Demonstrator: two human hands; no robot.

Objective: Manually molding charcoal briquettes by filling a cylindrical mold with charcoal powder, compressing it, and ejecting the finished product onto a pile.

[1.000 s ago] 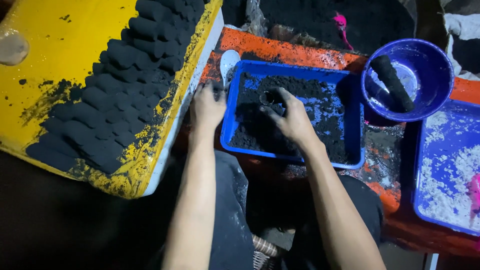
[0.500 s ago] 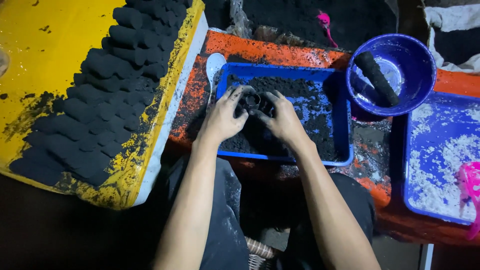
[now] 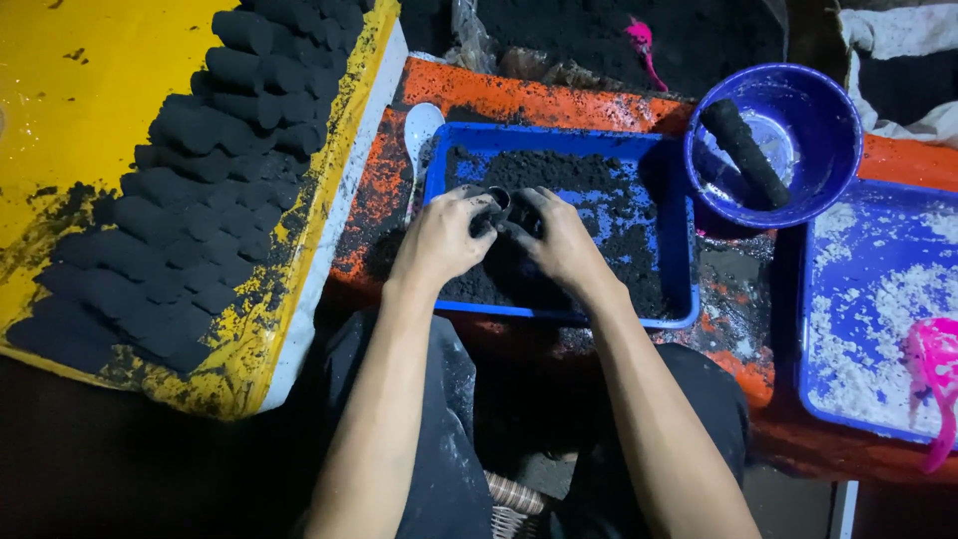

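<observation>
My left hand (image 3: 442, 240) and my right hand (image 3: 559, 243) meet over a blue tray (image 3: 681, 262) filled with black powder (image 3: 559, 180). Together they clasp a small dark cylindrical mould (image 3: 498, 205), its round opening facing up between the fingertips. Both hands are smeared with the black powder. My forearms reach in from below, over my dark-clothed lap.
A yellow board (image 3: 90, 120) at left carries several rows of black pressed cylinders (image 3: 210, 190). A white spoon (image 3: 420, 128) lies beside the tray. A purple bowl (image 3: 818, 120) holds a black stick (image 3: 745, 152). At right, a blue tray (image 3: 868, 299) of white powder holds a pink scoop (image 3: 933, 369). All rests on an orange table (image 3: 519, 100).
My left hand moved from the tray's left rim into the tray. Both hands came together around the small mould.
</observation>
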